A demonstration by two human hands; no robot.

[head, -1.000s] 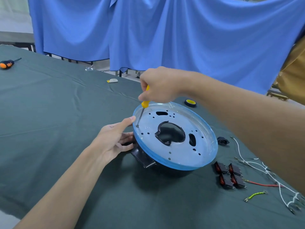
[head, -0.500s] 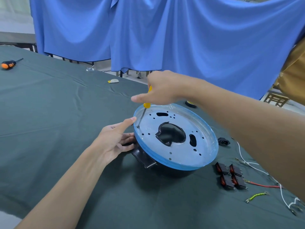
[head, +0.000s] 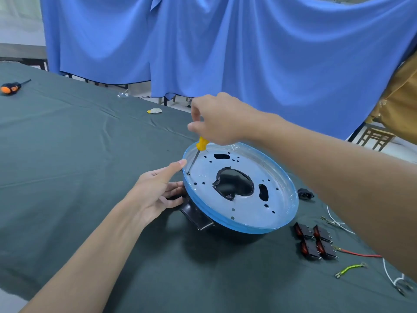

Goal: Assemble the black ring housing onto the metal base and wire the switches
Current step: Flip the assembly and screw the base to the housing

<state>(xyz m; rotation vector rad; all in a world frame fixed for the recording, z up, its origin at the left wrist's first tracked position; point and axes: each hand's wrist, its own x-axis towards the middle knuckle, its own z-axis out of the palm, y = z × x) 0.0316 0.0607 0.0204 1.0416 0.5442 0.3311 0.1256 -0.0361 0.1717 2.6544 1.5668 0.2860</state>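
Green-draped table (head: 67, 177), blue curtain (head: 270, 64) behind. Centre frame: gripping yellow screwdriver (head: 201, 144) with right hand (head: 221, 120), tip at rim hole; bracing metal base (head: 248, 213) with flat, uncurled left hand (head: 155, 190) against twisting.

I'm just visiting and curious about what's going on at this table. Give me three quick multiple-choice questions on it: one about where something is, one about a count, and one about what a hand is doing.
1. Where do the black switches lie?
A. on the cloth beside the metal base
B. inside the base
C. on a chair

2. How many switches are there?
A. two
B. four
C. six

3. What is the right hand doing?
A. resting flat on the cloth
B. gripping a yellow screwdriver
C. holding a switch

Answers:
1 A: they sit in a cluster on the cloth next to the base's rim.
2 B: two rows of two show.
3 B: its fingers curl round the handle, and the tip is down on the base near the rim.
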